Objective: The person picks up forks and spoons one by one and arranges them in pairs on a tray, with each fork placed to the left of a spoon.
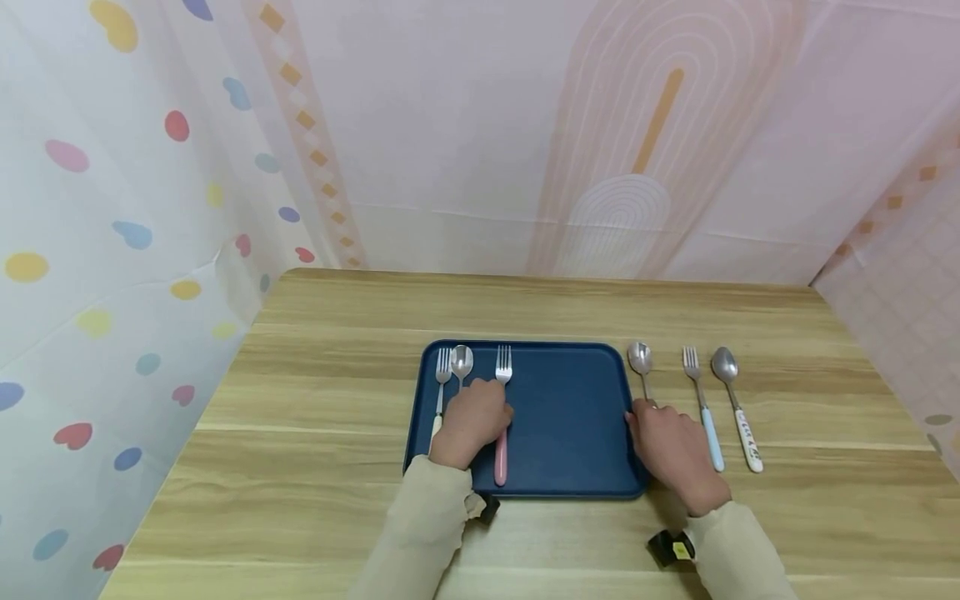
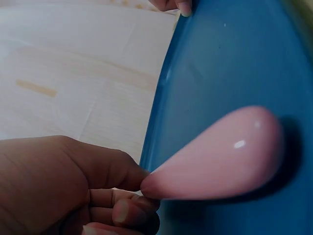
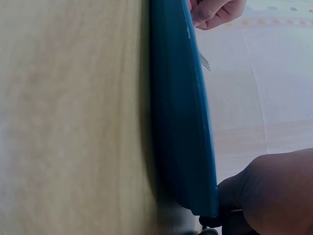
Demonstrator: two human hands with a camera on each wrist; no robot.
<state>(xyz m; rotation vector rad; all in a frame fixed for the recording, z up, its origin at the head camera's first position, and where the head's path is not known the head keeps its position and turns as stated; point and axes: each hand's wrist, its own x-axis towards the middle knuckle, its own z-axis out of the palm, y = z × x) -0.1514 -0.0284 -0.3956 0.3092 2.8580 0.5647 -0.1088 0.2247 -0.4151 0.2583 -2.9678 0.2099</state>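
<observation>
A dark blue tray point(image 1: 570, 417) lies on the table. On its left part, my left hand point(image 1: 474, 417) pinches a fork with a pink handle point(image 1: 501, 462), tines pointing away. The pink handle end point(image 2: 230, 156) shows large in the left wrist view. Left of that hand, a spoon point(image 1: 461, 360) and a fork with a cream handle point(image 1: 442, 371) also lie on the tray, partly covered. My right hand point(image 1: 675, 446) grips the tray's right rim, thumb over the edge. A spoon point(image 1: 640, 358) lies just beyond this hand, its handle hidden under it.
To the right of the tray, a fork with a light blue handle point(image 1: 708, 429) and a spoon with a white patterned handle point(image 1: 746, 437) lie on the wooden table point(image 1: 315, 400). Patterned curtains point(image 1: 450, 142) hang behind the table and at both sides.
</observation>
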